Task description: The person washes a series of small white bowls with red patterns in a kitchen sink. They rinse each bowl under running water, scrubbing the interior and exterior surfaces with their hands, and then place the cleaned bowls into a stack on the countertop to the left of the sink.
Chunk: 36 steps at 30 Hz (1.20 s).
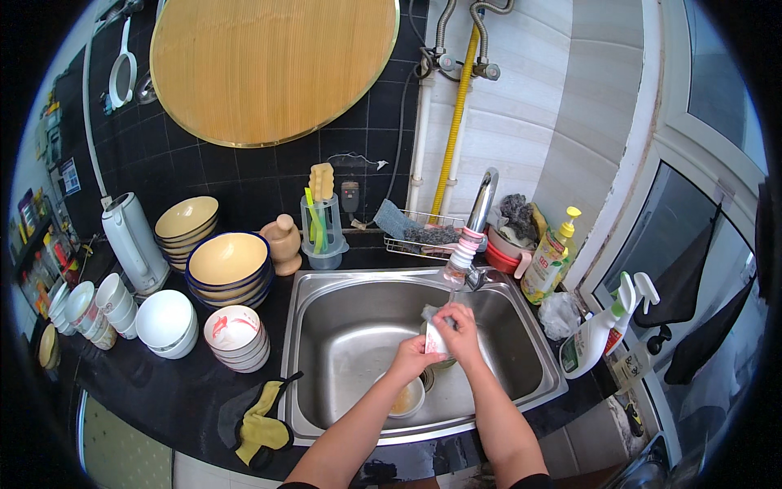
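1. Well to the left of the fingers, a stack of white ceramic bowls with red motifs point(235, 329) is set on the black counter point(179, 391)
2. Left of the fingers and nearer the body, a limp yellow-and-dark-grey fabric piece point(265, 414) is laid beside the rectangular stainless-steel sink point(342, 350)
3. Just nearer the body than the fingers, a round white bowl point(415, 399) is partly hidden by the left forearm
4. By the curled fingers of the left hand point(415, 356), the lower side of a small white piece with red marks point(437, 341) is gripped over the sink; its full shape is hidden
5. By the bent fingers of the right hand point(458, 328), its upper side is gripped; a greyish wad point(428, 312) is seen beside them, its kind unclear
6. For good washing, the piece is probably best kept low, one grip firm while the other is shifted, both faces being turned to the water
7. Just beyond the fingers, a chrome faucet with a pink-banded nozzle point(463, 249) is aimed downward
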{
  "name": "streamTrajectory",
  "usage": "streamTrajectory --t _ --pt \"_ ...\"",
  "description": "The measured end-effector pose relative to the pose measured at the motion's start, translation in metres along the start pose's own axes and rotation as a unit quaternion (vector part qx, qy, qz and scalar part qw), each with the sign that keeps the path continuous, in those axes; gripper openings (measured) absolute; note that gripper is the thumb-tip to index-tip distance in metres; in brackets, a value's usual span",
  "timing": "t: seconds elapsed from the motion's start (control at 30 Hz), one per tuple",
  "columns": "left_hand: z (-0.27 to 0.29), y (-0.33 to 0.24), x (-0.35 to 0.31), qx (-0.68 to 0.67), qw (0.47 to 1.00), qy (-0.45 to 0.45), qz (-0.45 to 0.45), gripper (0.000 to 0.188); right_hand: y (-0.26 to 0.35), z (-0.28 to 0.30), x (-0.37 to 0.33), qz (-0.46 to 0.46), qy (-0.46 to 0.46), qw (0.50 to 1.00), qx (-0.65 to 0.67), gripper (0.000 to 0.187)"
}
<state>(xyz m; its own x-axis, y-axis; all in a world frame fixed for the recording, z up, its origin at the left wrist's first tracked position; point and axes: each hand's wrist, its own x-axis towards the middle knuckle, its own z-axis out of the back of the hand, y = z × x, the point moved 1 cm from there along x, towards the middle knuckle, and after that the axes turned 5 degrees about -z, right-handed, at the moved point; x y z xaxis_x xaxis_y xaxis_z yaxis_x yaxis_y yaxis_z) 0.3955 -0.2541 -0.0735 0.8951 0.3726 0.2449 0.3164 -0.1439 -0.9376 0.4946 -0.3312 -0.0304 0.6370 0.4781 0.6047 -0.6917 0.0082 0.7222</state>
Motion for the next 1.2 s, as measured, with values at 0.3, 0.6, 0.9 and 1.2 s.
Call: streamTrajectory --t 0.3,0.6,0.9,1.2 --pt "-0.001 0.0 0.004 0.009 1.0 0.023 -0.018 0.018 0.031 -0.003 0.001 0.055 0.022 0.991 -0.119 0.014" --pt "0.001 -0.023 0.002 -0.085 0.994 -0.071 -0.001 0.024 -0.027 -0.002 -0.005 -0.375 0.04 0.87 0.316 0.039" --pt "0.017 -0.012 0.008 -0.134 0.979 -0.152 0.001 0.028 -0.02 -0.022 -0.017 -0.148 0.118 0.963 0.191 0.042" --pt "0.01 0.006 0.01 -0.217 0.969 -0.092 0.071 0.027 0.013 -0.007 -0.007 -0.051 0.129 0.99 0.025 0.038"
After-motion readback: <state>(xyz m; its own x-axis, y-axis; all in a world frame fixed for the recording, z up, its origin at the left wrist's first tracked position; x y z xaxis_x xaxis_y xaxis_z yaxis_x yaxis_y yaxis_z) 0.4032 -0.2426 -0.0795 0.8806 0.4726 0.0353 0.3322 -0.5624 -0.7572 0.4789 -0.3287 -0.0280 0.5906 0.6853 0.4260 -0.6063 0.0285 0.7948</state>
